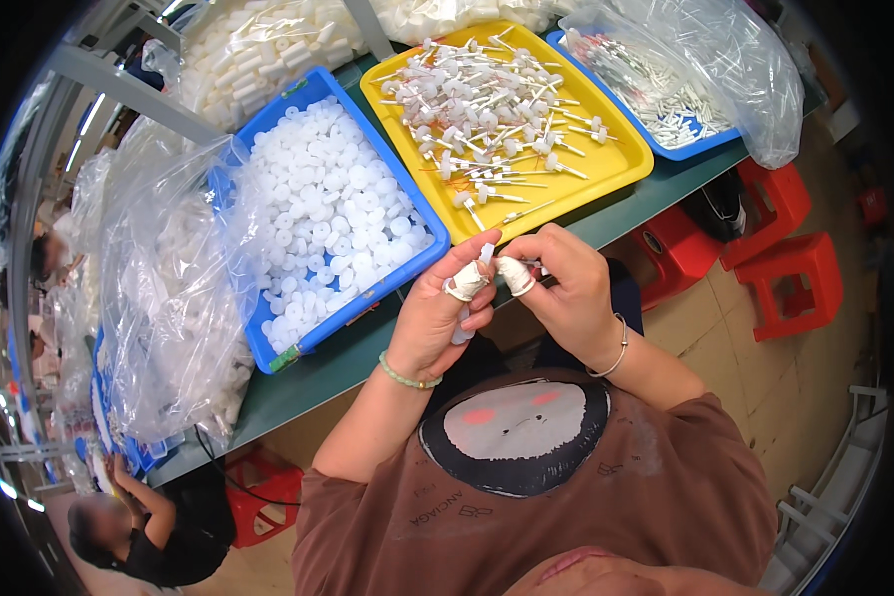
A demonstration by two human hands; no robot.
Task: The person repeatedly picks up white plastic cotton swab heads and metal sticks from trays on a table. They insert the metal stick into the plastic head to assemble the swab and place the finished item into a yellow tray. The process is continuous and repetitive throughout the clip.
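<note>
Just in front of my chest, by the near edge of the yellow tray (621,164), both hands meet. My left hand (429,313) is closed, pinching a small translucent white plastic disc (487,253) between thumb and forefinger. More such discs (462,326) are tucked under its curled fingers. My right hand (578,298) is closed in a pinch close beside it, thumb toward the left thumb. A bit of something white and thin shows at its fingertips, mostly hidden. White wrapping covers both thumbs. In the yellow tray lie many thin white sticks with discs on them (487,109).
Left of the yellow tray, a blue tray (368,290) holds loose white discs. Another blue tray (700,151) at right holds thin white sticks under a clear plastic bag (755,70). Bagged white parts (169,268) lie far left. Red stools (790,283) stand right. Another person (154,526) sits lower left.
</note>
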